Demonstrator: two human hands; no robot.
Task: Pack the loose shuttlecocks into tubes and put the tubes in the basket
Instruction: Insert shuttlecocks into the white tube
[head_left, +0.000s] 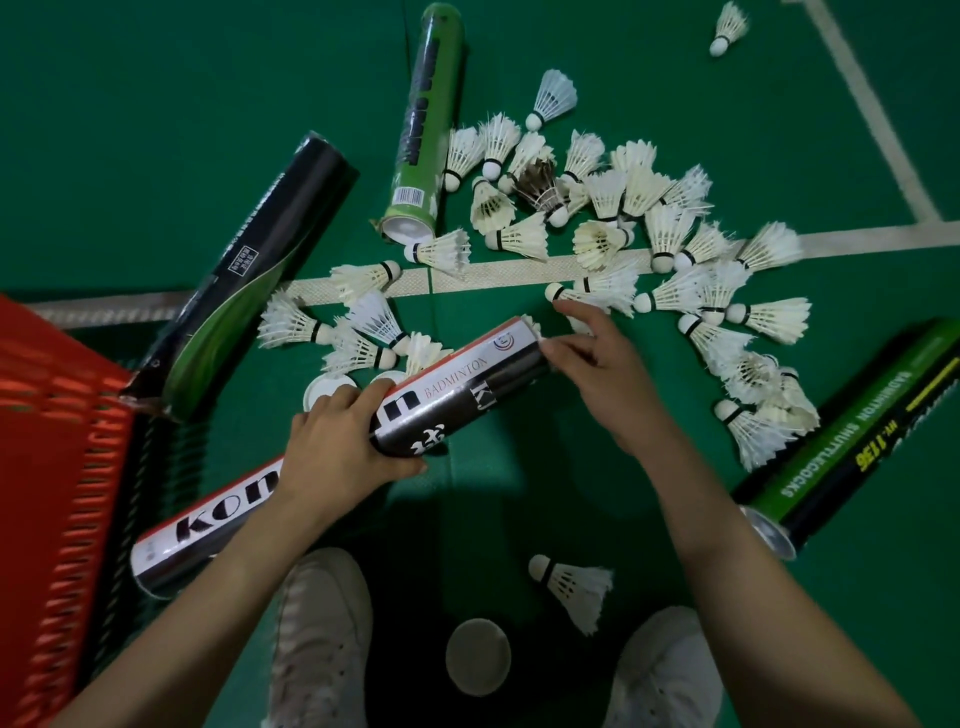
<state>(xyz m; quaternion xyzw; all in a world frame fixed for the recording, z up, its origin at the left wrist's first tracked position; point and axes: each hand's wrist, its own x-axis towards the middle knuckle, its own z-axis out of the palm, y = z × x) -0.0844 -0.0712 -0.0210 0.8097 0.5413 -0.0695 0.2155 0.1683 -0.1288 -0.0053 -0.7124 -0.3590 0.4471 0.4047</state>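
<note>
My left hand (337, 441) grips the middle of a black and white tube (467, 382) that lies tilted, its open end up and to the right. My right hand (592, 364) is at that open end, fingers on a shuttlecock whose feathers (531, 323) show at the mouth. Several loose white shuttlecocks (613, 218) are spread over the green floor beyond the tube. One shuttlecock (574, 584) lies near my right shoe. The red basket (52, 467) stands at the left edge.
A green tube (426, 130), a black tube (249, 270) leaning on the basket and a black-green tube (852, 441) lie around. Round lids (478, 657) (327, 389) rest on the floor. My white shoes (322, 639) are below. White court lines (519, 270) cross the floor.
</note>
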